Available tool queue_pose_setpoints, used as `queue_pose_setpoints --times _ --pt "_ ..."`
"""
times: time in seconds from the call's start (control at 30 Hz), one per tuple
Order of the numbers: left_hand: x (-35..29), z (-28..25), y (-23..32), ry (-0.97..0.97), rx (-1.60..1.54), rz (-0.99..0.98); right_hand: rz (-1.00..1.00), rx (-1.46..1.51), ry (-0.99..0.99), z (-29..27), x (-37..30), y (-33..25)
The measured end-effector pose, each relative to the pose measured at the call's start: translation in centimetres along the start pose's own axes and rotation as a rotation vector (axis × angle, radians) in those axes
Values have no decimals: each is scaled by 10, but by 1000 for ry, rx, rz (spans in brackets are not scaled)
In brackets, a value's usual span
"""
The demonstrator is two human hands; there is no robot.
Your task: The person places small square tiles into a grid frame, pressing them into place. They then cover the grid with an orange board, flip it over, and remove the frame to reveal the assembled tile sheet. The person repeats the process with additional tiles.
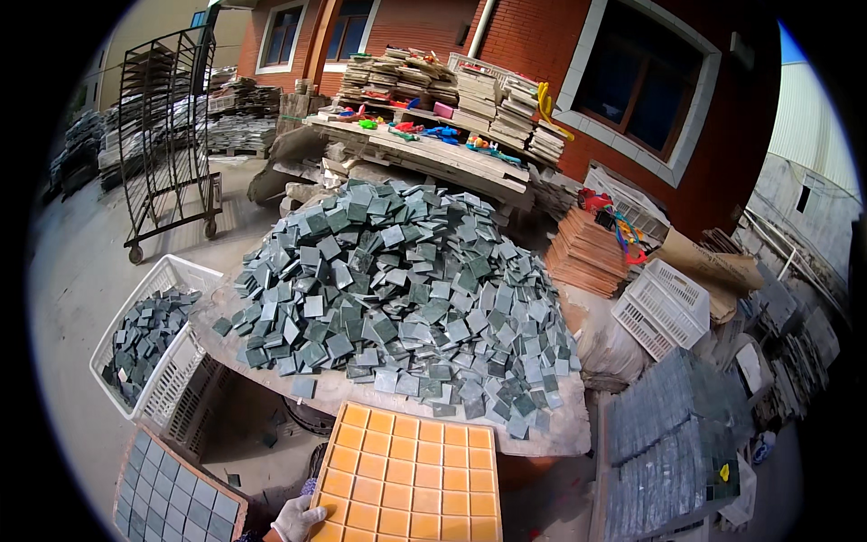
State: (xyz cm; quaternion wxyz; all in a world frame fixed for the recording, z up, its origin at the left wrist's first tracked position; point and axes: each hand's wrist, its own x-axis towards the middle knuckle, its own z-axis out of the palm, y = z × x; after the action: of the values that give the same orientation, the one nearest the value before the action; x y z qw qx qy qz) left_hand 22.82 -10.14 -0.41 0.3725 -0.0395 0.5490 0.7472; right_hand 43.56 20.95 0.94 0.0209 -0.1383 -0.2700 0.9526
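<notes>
One gloved left hand clasps the orange gridded tray, thumb over its left edge; hold the tray level. Right hand: outside the frame, grip undeterminable.

One bench, one heap of square tiles
One orange gridded tray at six o'clock, one tile-filled tray at eight, one gloved hand at seven, one wheeled rack at ten, three brick-wall windows.
</notes>
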Motion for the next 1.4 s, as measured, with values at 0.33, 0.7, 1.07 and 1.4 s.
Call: queue_pose_setpoints --times 0.33,0.7,1.07,1.4 --pt "40 1 21 382 937 101 453 -640 355 -52 39 -25" --pt "222 -39 179 679 1727 509 -189 -1792 55 59 223 -163" --pt "297 -24 189 975 1206 768 -960 -1789 473 57 523 -228" --pt "307 58 190 627 998 1065 -816 -1683 130 121 523 -145"
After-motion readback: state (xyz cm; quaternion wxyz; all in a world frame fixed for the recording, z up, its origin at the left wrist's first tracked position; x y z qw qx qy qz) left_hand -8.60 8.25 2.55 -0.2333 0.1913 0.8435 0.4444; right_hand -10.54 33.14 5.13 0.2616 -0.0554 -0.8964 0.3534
